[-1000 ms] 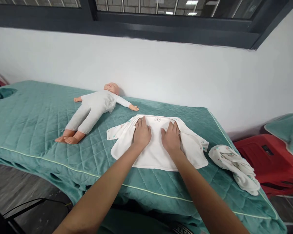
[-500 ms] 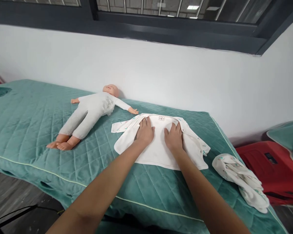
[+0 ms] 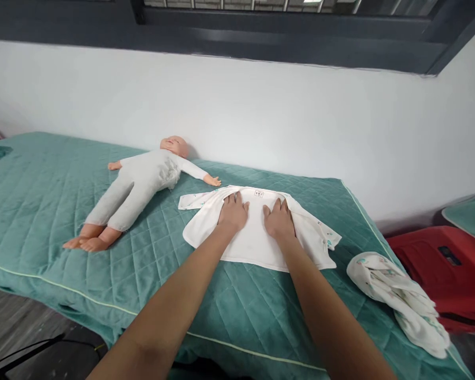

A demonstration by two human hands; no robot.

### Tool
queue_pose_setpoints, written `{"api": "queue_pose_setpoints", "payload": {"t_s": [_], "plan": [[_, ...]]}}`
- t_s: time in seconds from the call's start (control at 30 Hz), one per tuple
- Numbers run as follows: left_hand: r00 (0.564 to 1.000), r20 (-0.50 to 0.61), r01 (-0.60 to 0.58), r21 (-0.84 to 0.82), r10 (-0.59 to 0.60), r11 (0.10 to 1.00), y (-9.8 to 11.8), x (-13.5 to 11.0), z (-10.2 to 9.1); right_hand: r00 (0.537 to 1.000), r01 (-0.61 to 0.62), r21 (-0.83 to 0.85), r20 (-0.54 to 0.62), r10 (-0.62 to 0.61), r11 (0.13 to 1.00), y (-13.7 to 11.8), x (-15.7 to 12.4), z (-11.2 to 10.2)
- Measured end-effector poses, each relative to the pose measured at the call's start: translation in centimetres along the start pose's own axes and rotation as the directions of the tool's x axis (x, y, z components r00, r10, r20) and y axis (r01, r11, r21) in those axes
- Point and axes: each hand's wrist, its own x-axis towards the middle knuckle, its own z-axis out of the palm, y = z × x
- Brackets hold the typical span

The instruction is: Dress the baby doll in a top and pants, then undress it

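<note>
A white baby shirt (image 3: 253, 237) with a small printed pattern on its sleeves lies spread open on the green quilted cover. My left hand (image 3: 233, 215) rests flat on its left half, fingers stretched toward the collar and partly under the folded front edge. On the right half lies my right hand (image 3: 279, 219), palm down with fingers apart, beside the other front edge. Neither hand grips the cloth. To the left, a baby doll (image 3: 142, 177) in a whitish cloth body lies on its back, one hand close to the shirt's left sleeve.
The green quilted cover (image 3: 150, 279) spans the bed, which stands against a white wall under a dark window frame (image 3: 261, 39). A crumpled white patterned garment (image 3: 399, 301) lies near the right edge. Beyond that edge is a red case (image 3: 447, 274).
The camera view has shifted slightly. Both hands stay on the shirt in nearly the same places, and the shirt's front edges look a little flatter.
</note>
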Motion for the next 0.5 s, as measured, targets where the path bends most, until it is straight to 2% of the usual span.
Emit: {"api": "queue_pose_setpoints", "payload": {"t_s": [0.23,0.5], "plan": [[0.998,0.000,0.067,0.001,-0.067,0.998,1.1,-1.4,0.1,1.000,-0.004,-0.003,-0.001,0.004,1.000,-0.4,-0.6,-0.1],[0.998,0.008,0.057,-0.019,-0.057,0.998,1.2,-1.8,0.3,0.999,-0.013,0.000,-0.034,0.013,1.000,-0.6,-1.9,-0.3]]}}
